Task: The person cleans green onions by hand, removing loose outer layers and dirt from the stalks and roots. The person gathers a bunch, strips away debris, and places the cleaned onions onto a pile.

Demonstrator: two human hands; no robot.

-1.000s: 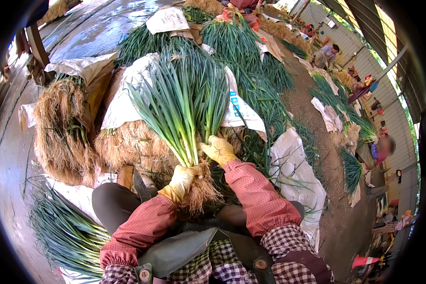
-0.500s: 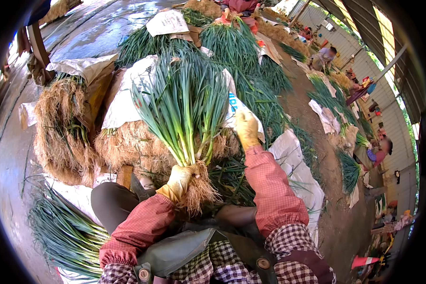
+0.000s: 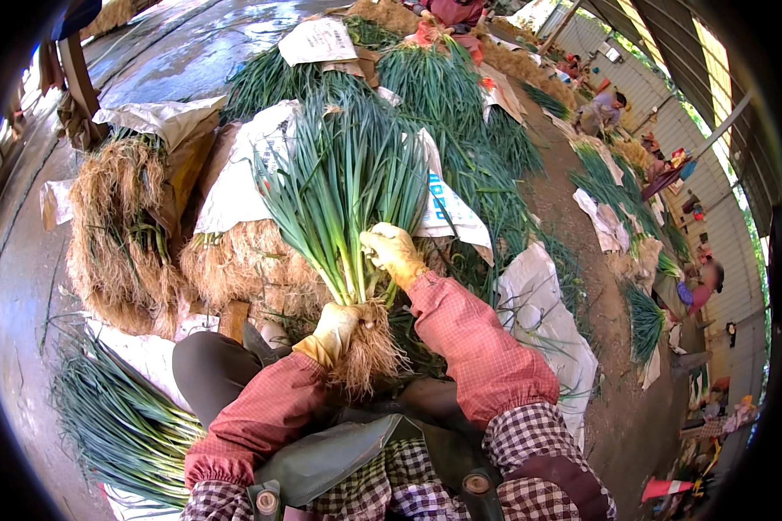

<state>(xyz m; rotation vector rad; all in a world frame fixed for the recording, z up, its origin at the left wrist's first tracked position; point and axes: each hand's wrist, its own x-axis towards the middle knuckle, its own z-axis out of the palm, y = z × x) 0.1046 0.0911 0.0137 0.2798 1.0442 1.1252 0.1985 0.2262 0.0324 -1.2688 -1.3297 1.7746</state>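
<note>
My left hand, in a pale yellow glove, is wrapped round the lower stalks of a bunch of green garlic, just above its brown roots. The bunch stands tilted away from me, its long flat leaves fanned out at the top. My right hand, gloved in yellow, is at the right side of the stalks, above my left hand. Its fingers are curled inward by the leaves; what they pinch, if anything, is hidden.
Rooty bundles stand at the left; more lie under a white sack ahead. A green pile lies at lower left. Leaf heaps spread beyond, with a white sheet at right. Other people sit farther off.
My right hand has come in from the right, leftward and slightly down, to the stalks, its fingers curled. My left hand keeps its hold on the bunch. The view has shifted slightly.
</note>
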